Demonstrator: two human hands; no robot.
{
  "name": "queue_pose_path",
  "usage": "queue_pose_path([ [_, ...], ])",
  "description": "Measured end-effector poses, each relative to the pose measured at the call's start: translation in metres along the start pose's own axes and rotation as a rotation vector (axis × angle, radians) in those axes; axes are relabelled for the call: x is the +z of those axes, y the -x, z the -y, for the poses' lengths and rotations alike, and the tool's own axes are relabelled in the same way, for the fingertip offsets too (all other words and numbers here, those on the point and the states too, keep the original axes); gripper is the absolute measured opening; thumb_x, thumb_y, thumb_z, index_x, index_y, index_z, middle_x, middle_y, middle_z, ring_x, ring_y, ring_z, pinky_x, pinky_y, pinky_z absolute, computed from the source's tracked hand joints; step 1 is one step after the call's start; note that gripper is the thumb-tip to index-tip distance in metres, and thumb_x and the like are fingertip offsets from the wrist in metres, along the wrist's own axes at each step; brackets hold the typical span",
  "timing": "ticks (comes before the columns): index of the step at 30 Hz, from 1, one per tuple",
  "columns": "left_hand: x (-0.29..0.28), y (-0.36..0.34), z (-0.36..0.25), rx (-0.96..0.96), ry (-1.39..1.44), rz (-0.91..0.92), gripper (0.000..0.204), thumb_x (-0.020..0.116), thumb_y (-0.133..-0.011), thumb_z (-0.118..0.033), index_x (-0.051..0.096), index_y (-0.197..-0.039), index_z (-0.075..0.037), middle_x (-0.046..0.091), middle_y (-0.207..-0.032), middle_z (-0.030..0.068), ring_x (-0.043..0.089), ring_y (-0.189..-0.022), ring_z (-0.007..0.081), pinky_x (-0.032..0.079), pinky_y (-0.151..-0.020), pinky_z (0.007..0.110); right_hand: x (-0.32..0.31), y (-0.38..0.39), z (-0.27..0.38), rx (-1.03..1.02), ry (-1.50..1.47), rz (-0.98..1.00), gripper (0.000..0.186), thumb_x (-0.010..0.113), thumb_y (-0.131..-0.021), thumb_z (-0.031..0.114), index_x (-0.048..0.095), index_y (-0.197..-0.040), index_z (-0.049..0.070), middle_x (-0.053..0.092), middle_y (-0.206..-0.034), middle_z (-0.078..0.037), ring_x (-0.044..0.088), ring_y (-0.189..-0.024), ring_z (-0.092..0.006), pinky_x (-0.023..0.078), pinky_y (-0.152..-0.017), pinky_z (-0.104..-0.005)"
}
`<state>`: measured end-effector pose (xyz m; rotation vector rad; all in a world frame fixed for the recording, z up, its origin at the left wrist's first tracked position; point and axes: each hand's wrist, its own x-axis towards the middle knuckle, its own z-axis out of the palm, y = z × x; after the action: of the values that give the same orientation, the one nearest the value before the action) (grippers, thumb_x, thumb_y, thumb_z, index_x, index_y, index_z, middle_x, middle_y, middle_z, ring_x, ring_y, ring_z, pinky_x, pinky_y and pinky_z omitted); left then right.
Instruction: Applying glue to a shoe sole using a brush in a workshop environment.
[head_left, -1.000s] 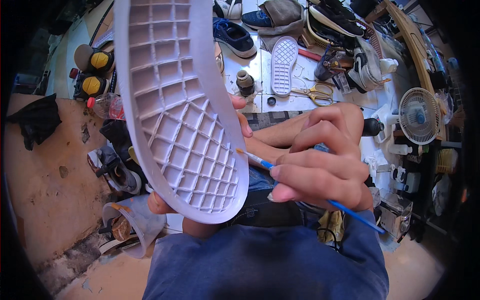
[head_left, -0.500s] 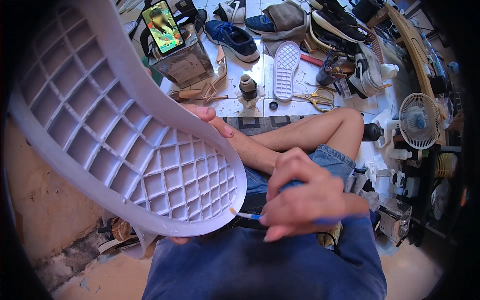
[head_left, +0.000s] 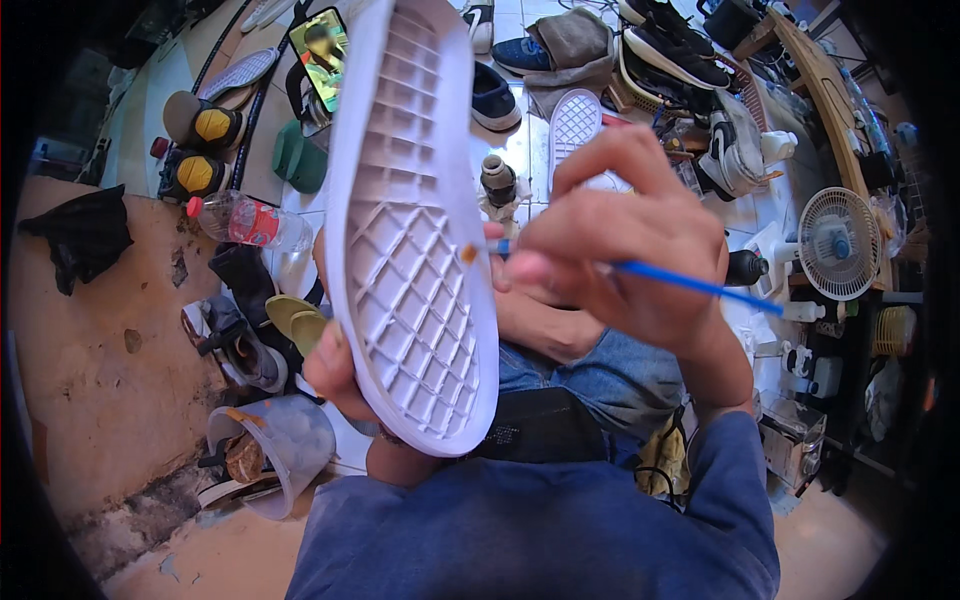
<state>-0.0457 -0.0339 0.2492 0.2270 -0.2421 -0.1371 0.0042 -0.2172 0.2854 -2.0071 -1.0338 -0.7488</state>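
A white sole (head_left: 410, 320) with gridded inside facing up stands lengthwise across the left middle of my view. My left hand (head_left: 340, 375) grips it from behind; fingers curl at its left edge and others peek past its right edge. My right hand (head_left: 630, 240), slightly blurred, has its fingers bent round a thin blue brush (head_left: 690, 285). The brush's tan tip is at the sole's inner right rim; whether it touches is hard to tell.
Beyond lie another white sole (head_left: 576, 125), several shoes (head_left: 665, 55), a phone (head_left: 318, 60), a small jar (head_left: 498, 180) and a plastic bottle (head_left: 245, 222). A fan (head_left: 840, 243) is at the right, a bucket (head_left: 290, 450) at lower left.
Since half a second ago the sole has swung from a leftward slant to near upright in the picture. My right hand and brush have risen from its lower end to its middle right edge.
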Motion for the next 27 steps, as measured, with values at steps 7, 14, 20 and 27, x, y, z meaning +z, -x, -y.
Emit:
queue_pose_path([
  [7,0.007,0.000,-0.011,-0.082,-0.656,-0.318,0.082,0.038,-0.089,-0.053,0.037,-0.139,0.013,0.055,-0.117,0.0403,0.066,-0.086,0.0387,0.057,-0.075,0.041,0.005,0.021,0.013,-0.050,-0.042,0.085,0.024,0.083,-0.073,0.028,0.069,-0.080,0.009,0.065,-0.069,0.001,0.057,-0.068,-0.0192,0.042,-0.066,-0.0365],
  [14,0.003,-0.006,-0.016,-0.172,-0.111,-0.274,0.058,0.072,-0.087,-0.012,0.033,-0.127,0.005,0.062,-0.111,0.0345,0.072,-0.088,0.0326,0.062,-0.073,0.038,0.005,0.035,0.010,0.081,-0.210,0.175,0.024,0.084,-0.073,0.027,0.066,-0.078,0.012,0.060,-0.071,0.002,0.055,-0.071,-0.0190,0.041,-0.068,-0.0348],
  [20,-0.003,-0.004,-0.003,-0.063,-0.663,-0.328,0.064,0.037,-0.098,-0.039,0.032,-0.145,0.003,0.062,-0.112,0.0303,0.067,-0.083,0.0241,0.057,-0.072,0.033,0.013,0.036,0.003,0.025,-0.029,0.066,0.024,0.084,-0.072,0.024,0.065,-0.077,0.011,0.059,-0.070,0.002,0.056,-0.071,-0.0175,0.041,-0.068,-0.0343],
  [27,-0.003,0.001,0.001,-0.099,-0.671,-0.390,0.074,0.038,-0.093,-0.049,0.036,-0.141,0.008,0.061,-0.113,0.0312,0.067,-0.081,0.0284,0.057,-0.072,0.035,0.016,0.051,0.008,0.055,-0.198,0.109,0.025,0.083,-0.072,0.025,0.063,-0.078,0.011,0.061,-0.072,0.002,0.057,-0.072,-0.0177,0.039,-0.069,-0.0342],
])
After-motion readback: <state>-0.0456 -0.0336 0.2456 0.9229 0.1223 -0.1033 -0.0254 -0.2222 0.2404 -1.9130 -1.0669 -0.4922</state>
